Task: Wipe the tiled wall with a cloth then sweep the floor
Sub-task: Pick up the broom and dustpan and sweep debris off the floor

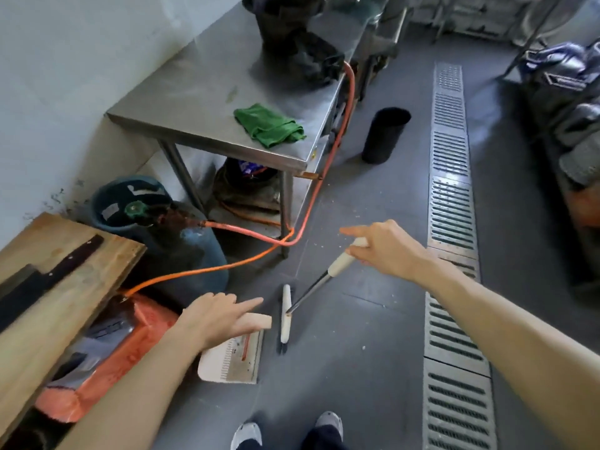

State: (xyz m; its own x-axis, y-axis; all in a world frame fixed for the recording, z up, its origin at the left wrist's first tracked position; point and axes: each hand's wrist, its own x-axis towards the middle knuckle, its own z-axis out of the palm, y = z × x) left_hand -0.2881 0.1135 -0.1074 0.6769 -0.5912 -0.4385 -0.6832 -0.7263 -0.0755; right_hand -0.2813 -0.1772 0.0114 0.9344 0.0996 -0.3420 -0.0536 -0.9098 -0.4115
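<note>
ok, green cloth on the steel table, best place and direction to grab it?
Pinch the raised folds near the middle of the green cloth from above. It lies bunched and flat on the steel table, so no edge stands up to take from the side. Nothing sits over it, and it lies near the table's front edge.

cloth (pixel 269 125) on table (pixel 207 102) — gas cylinder (pixel 156 222) left of table | brush (pixel 285 315) right of dustpan (pixel 232 358)

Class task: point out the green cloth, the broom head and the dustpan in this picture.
green cloth (pixel 269 126), head view, middle of the folds.
broom head (pixel 286 313), head view, its cream back.
dustpan (pixel 232 360), head view, its flat tray.
</note>
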